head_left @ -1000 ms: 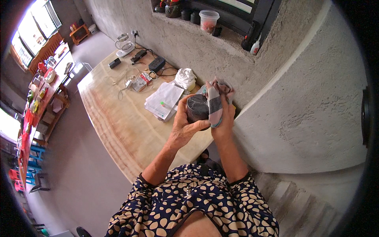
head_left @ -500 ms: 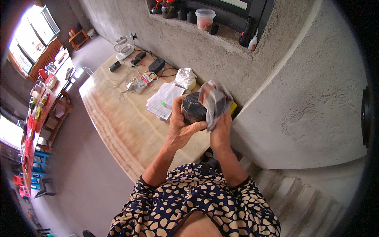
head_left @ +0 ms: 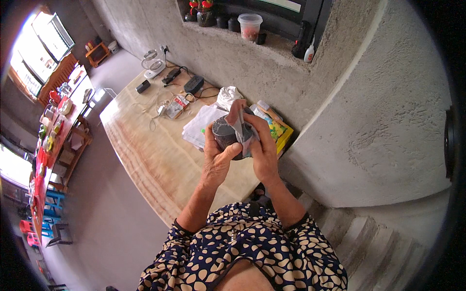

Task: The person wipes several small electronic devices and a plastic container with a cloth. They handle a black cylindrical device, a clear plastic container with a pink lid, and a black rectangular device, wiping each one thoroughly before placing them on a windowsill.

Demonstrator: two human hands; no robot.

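Above the near end of a marble-patterned table [head_left: 155,165], I hold up a dark, round, cylinder-shaped object [head_left: 225,130] with a greyish, mesh-like surface; its exact kind is unclear. My left hand [head_left: 217,162] is wrapped round its left side, thumb across the front. My right hand [head_left: 264,148] is closed on a grey and reddish-brown cloth [head_left: 238,119], pressed against the object's right side. The cloth covers part of it, with one corner sticking up. Just behind my hands lie written sheets of paper [head_left: 196,127] and a bunched white cloth or bag [head_left: 228,98].
A yellow box [head_left: 287,138] with items in it sits by the wall. Further along are a black power strip [head_left: 194,85], cables, small packets [head_left: 177,106] and a white appliance [head_left: 154,68]. Above, a window ledge carries a plastic tub [head_left: 250,26]. Steps [head_left: 357,237] descend at right.
Both hands and the dark object have shifted slightly left. My right hand has come round to the object's side with the cloth, and the yellow box behind is now more visible.
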